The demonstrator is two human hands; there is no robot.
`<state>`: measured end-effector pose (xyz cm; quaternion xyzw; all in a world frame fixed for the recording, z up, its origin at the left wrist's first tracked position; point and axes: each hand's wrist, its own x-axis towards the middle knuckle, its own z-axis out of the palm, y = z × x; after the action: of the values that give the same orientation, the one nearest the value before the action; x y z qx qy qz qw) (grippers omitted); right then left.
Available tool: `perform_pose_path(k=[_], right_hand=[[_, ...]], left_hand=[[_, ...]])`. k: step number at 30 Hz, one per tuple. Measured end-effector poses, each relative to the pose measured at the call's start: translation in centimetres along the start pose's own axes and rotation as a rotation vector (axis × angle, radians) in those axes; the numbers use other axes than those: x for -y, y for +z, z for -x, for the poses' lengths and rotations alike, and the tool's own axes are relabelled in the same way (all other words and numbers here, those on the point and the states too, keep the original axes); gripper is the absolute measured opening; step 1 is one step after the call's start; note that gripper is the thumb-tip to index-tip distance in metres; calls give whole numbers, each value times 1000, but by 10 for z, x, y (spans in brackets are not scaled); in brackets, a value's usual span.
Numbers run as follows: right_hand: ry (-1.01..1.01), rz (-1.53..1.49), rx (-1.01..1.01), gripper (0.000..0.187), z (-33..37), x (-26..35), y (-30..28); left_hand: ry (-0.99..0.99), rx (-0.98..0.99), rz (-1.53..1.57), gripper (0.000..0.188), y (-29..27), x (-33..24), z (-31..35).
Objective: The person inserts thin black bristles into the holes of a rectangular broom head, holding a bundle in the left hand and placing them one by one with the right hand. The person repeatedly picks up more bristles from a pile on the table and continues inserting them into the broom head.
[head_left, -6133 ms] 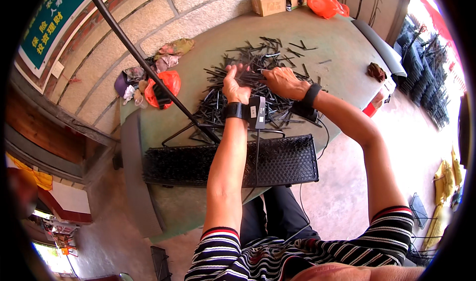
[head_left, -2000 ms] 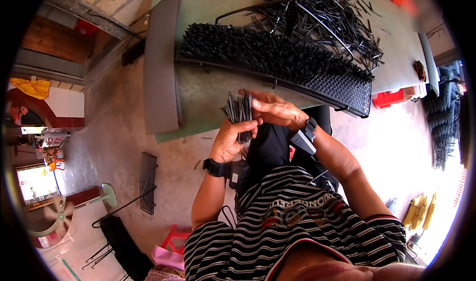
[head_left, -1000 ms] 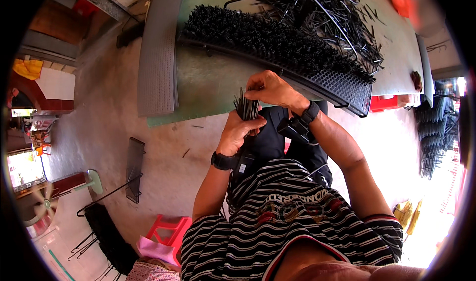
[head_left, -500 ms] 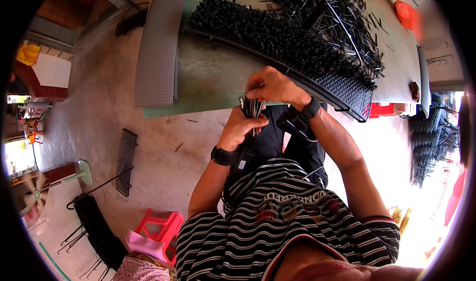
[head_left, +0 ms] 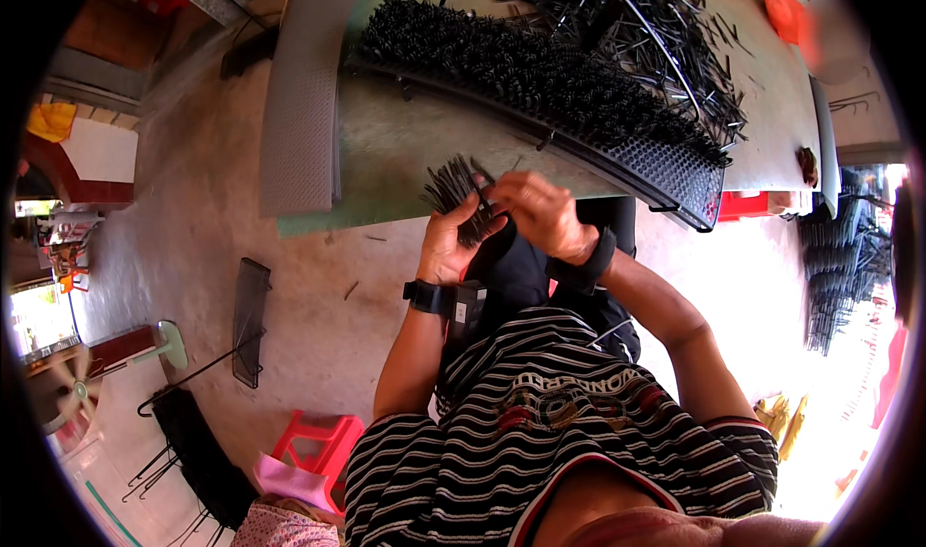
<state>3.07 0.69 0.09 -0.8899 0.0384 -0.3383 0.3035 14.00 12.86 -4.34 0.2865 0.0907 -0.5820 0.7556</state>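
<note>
One strip bundle point(head_left: 449, 192), clasped in your left hand point(head_left: 448, 248), your right hand point(head_left: 554, 221) curled beside it, grip unclear, bristly rack point(head_left: 521, 69) beyond your fingers point(head_left: 526, 192), strip heap point(head_left: 683, 50) farther beyond.

There's a red plastic stool point(head_left: 340, 446) over here, a fan point(head_left: 80, 390) well apart from it, a yellow cloth point(head_left: 50, 123) farther off.

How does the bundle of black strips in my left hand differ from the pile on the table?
The bundle is small, while the pile is far larger. The bundle's strips point roughly one way, fanned slightly; the pile's lie at many angles. The bundle is held up in the left hand; the pile rests on the table. Both are thin black strips.
</note>
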Motion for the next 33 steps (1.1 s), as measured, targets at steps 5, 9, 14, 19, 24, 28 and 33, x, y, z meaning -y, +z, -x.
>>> perform_pose_path(k=[5, 9, 14, 19, 24, 28, 33], right_hand=[[-104, 52, 144, 31, 15, 1, -9], [3, 5, 68, 32, 19, 8, -30], [774, -366, -156, 33, 35, -5, -67], [1028, -850, -51, 29, 37, -24, -121], [1031, -800, -277, 23, 54, -28, -153], [1050, -853, -332, 24, 61, -22, -170], [907, -621, -505, 19, 65, -23, -196]], left_hand=[[52, -87, 27, 24, 10, 5, -13], [143, -225, -269, 26, 41, 10, -7], [63, -59, -514, 29, 82, 29, -1], [-103, 230, -536, 26, 122, 60, -7], [-160, 150, -594, 22, 137, 86, -26], [-182, 132, -629, 21, 148, 103, -36], [-122, 82, -686, 26, 156, 113, -31]])
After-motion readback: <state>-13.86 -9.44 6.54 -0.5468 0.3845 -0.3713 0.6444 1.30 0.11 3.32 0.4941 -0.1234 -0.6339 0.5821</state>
